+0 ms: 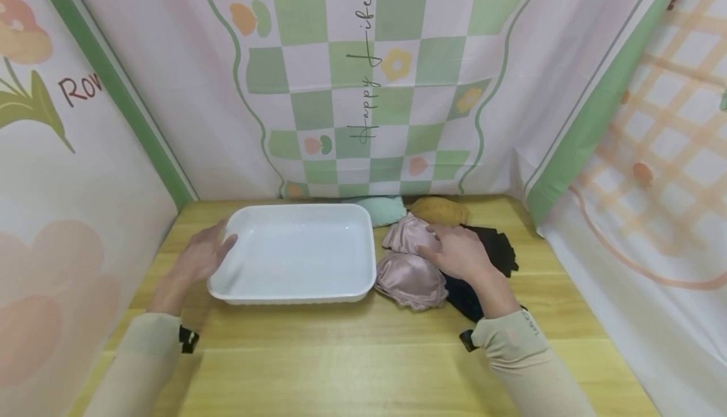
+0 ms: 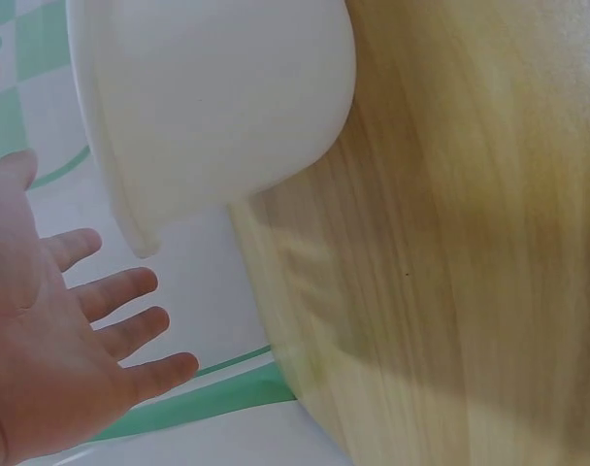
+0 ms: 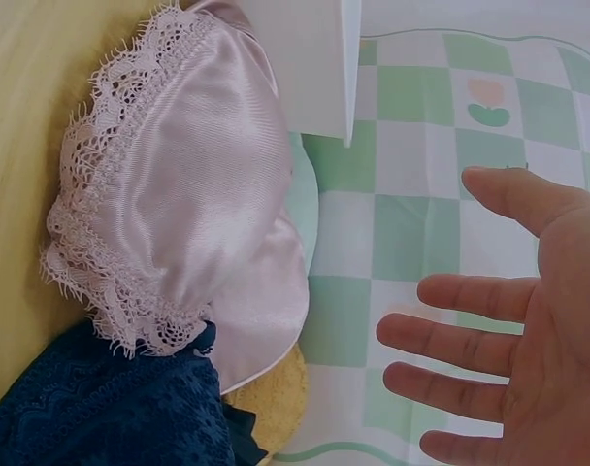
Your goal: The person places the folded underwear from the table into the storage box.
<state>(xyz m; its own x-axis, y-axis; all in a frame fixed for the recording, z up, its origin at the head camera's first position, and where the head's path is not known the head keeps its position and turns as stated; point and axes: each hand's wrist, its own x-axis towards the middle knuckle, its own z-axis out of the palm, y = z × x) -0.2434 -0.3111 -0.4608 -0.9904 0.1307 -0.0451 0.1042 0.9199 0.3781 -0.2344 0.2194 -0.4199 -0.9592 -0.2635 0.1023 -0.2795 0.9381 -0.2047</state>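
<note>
A white rectangular tray (image 1: 295, 298) lies on the wooden table. Beside its left rim is my left hand (image 1: 201, 254), which holds nothing. In the left wrist view its fingers are extended and spread near the tray's wall (image 2: 217, 107). Over on the right, my right hand (image 1: 459, 253) hovers above a pink satin bra (image 1: 411, 278) with lace edging, its fingers spread and holding nothing. Dark navy lace underwear (image 3: 111, 403) lies partly under the pink bra, and a black piece (image 1: 495, 250) is partly hidden behind my right hand.
Behind the pink bra lie a mint-green piece (image 1: 387, 210) and a mustard-yellow piece (image 1: 440, 211), close to the back curtain (image 1: 363, 89). Printed curtains also stand along the left and right sides of the table (image 1: 318, 366). The bra sits right next to the tray's right side.
</note>
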